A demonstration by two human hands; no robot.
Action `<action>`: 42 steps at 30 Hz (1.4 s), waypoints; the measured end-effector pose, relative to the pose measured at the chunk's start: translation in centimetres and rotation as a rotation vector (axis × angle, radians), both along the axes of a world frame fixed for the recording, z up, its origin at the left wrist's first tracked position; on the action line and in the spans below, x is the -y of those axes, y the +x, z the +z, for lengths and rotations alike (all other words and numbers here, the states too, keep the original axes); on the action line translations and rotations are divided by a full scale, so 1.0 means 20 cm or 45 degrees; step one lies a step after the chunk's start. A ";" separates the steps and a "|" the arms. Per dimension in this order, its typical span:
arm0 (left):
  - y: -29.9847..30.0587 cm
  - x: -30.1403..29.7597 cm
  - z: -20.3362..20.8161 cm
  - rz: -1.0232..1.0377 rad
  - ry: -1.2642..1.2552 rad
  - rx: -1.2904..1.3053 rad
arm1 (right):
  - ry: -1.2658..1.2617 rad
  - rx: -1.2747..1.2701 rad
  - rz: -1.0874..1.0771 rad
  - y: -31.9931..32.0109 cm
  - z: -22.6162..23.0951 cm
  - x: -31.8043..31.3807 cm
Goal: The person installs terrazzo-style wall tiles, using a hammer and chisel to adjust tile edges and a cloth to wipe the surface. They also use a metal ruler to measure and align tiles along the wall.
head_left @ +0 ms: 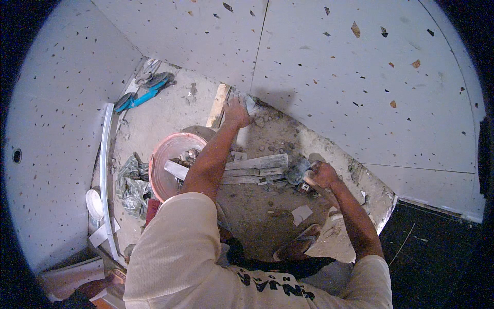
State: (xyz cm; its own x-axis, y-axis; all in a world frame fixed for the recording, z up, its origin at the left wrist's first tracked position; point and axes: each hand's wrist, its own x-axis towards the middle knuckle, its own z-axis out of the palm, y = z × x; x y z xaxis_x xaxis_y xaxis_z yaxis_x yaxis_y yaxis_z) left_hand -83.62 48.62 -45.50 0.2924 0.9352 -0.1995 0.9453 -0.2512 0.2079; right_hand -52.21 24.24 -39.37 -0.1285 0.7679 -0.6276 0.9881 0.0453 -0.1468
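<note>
My left hand [236,110] reaches forward to the foot of the speckled wall, fingers stretched out, beside the top end of a wooden strip [218,105]. A whitish scrap by its fingertips is too blurred to name. My right hand [323,174] is closed round a tool with a pale handle [309,179] and a bluish-grey end, low over the dirty floor; its exact kind is unclear. Just left of that tool lie several grey, dusty wooden slats [257,164]. Under my left forearm stands a pinkish bucket [158,164] with rubble and a pale offcut in it.
Speckled wall panels [350,77] enclose the dusty floor [247,198]. On the left are blue-and-grey kneepad-like items [149,95], a long pale metal strip [107,154], a crumpled plastic bag [133,183] and a white round lid [94,204]. Dark tiles [432,252] lie lower right.
</note>
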 end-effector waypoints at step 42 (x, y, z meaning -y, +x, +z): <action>0.28 -0.32 -0.08 1.378 -0.830 2.883 | 0.375 -0.353 -0.227 -0.11 0.02 -0.08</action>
